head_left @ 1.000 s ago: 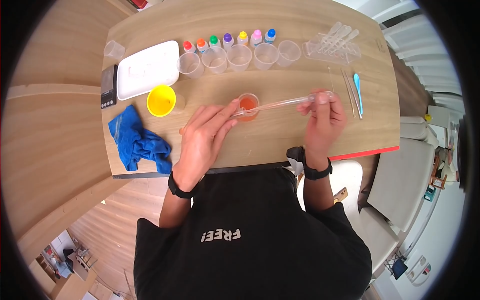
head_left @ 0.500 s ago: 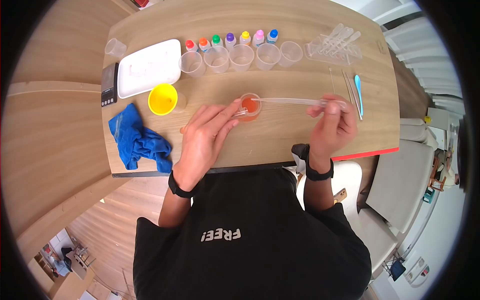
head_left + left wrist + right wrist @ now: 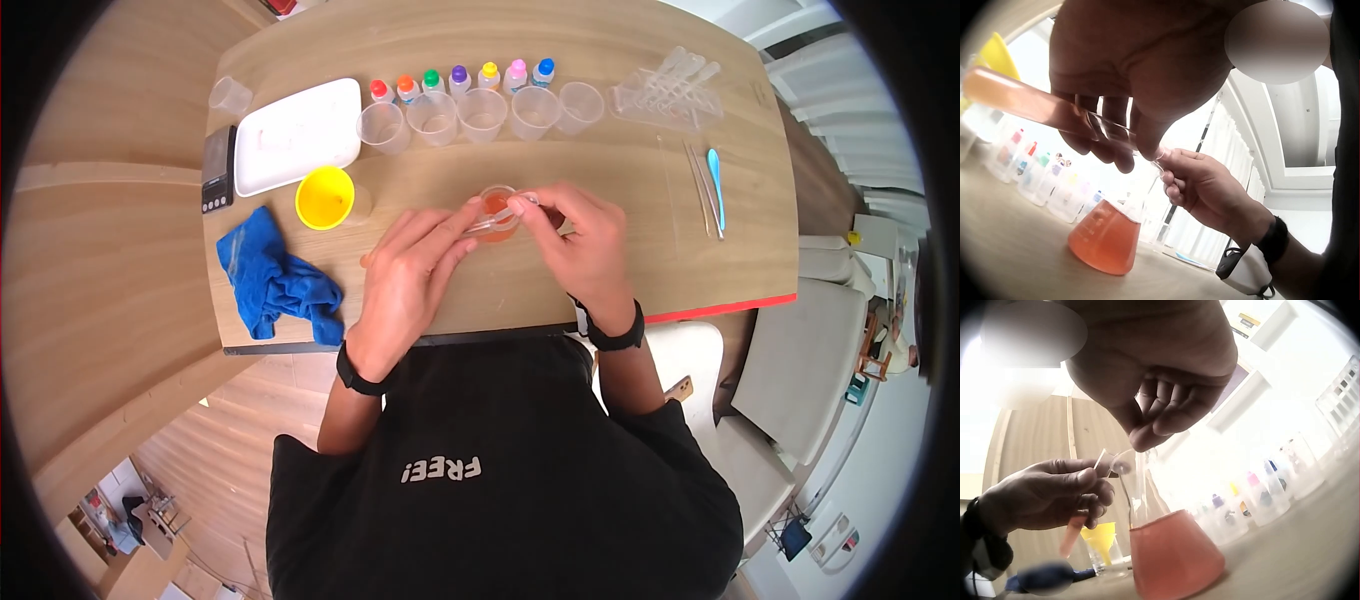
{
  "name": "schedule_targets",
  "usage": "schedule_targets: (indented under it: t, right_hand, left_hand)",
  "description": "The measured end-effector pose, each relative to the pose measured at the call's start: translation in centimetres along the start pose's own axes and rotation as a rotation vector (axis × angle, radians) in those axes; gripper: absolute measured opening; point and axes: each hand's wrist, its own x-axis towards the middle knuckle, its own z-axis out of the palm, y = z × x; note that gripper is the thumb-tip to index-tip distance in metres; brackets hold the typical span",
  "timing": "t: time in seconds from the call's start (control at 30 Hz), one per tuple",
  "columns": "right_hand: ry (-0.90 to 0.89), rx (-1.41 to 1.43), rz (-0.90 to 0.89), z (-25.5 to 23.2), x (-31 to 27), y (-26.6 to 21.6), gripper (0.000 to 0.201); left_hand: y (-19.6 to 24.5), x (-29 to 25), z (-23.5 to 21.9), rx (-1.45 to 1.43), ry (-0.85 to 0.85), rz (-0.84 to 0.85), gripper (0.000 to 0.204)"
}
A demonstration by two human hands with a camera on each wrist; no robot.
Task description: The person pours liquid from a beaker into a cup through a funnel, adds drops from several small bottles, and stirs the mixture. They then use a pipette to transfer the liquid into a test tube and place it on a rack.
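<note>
Fingers of my left hand (image 3: 400, 265) hold a glass test tube (image 3: 1029, 103) tilted, its closed end lower and partly filled with pale orange liquid. Close beside the tube's mouth stands a conical flask (image 3: 1175, 556) of orange-red liquid on the table. My right hand (image 3: 585, 235) is above the flask's mouth, thumb and fingertips pinching a clear plastic pipette (image 3: 528, 200). Most of the pipette is hidden by the fingers; in the right wrist view a clear stem runs down at the flask's neck.
Clear cups (image 3: 482, 116) stand in a row, with colour-capped dropper bottles (image 3: 458, 80) behind. Leftward are a yellow funnel (image 3: 325, 198) on a cup, a blue cloth (image 3: 275, 280), a white tray (image 3: 335, 125) and a black scale (image 3: 218, 170). Spare pipettes (image 3: 680, 80) and a blue spoon (image 3: 714, 175) are rightward.
My right hand has moved left to the flask, and the pipette has gone from lying nearly level to pointing down at the flask's mouth. My left hand has stayed with the test tube.
</note>
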Motion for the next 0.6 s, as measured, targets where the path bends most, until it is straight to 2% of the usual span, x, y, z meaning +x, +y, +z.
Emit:
schedule_targets:
  t: [0.33, 0.53, 0.6]
  right_hand:
    - [0.052, 0.095, 0.078, 0.1, -0.2, 0.1, 0.010]
    - [0.256, 0.381, 0.167, -0.9, -1.0, 0.0, 0.011]
    - [0.428, 0.501, 0.158, -1.4, -0.8, -0.5, 0.012]
  left_hand:
    - [0.0, 0.0, 0.0, -0.006, 0.004, -0.010, 0.045]
    - [0.0, 0.0, -0.1, -0.007, 0.001, -0.005, 0.044]
    - [-0.1, 0.0, -0.1, -0.009, 0.004, -0.002, 0.044]
